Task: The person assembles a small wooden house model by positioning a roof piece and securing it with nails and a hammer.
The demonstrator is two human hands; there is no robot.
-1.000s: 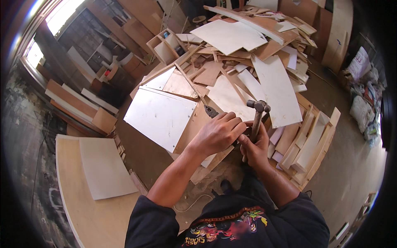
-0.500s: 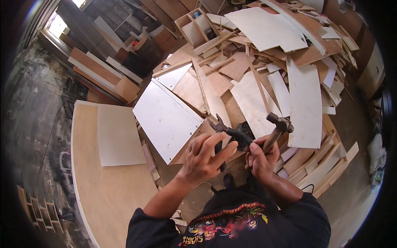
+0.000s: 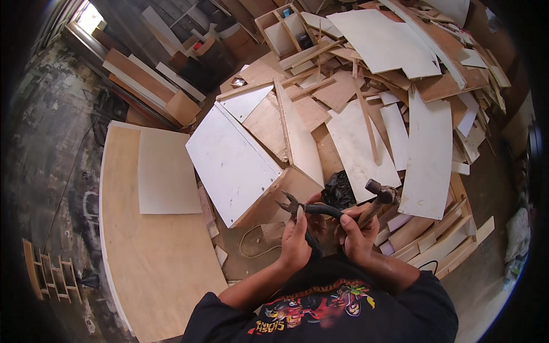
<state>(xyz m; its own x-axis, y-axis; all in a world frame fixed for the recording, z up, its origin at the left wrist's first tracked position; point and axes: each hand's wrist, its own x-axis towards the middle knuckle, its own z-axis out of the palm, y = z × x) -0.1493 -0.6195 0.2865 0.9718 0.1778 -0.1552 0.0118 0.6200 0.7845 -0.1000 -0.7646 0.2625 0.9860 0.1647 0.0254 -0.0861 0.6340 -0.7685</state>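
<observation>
Just in front of my chest, my right hand (image 3: 357,237) is closed round the wooden handle of a hammer (image 3: 382,195), whose dark metal head points up. One black handle of a pair of pliers (image 3: 323,210) also runs into that hand. My left hand (image 3: 296,246) is closed about the pliers near their joint, thumb raised along the near side and fingertips showing behind. The jaws stand apart and point left. Just beyond them sits a white-and-wood panelled box (image 3: 234,166), tilted, with one section showing bare wood inside.
Offcuts and white boards (image 3: 426,154) lie heaped to the right and far right. A black plastic bag (image 3: 339,190) rests beside the box. On the left is a large plywood sheet (image 3: 166,263) with a pale panel (image 3: 170,171) on it. A stained wall (image 3: 46,154) runs along the left.
My left hand has gone from spread fingers over the pliers to closing on them. Both hands and the tools have come slightly lower, and the view has shifted a little.
</observation>
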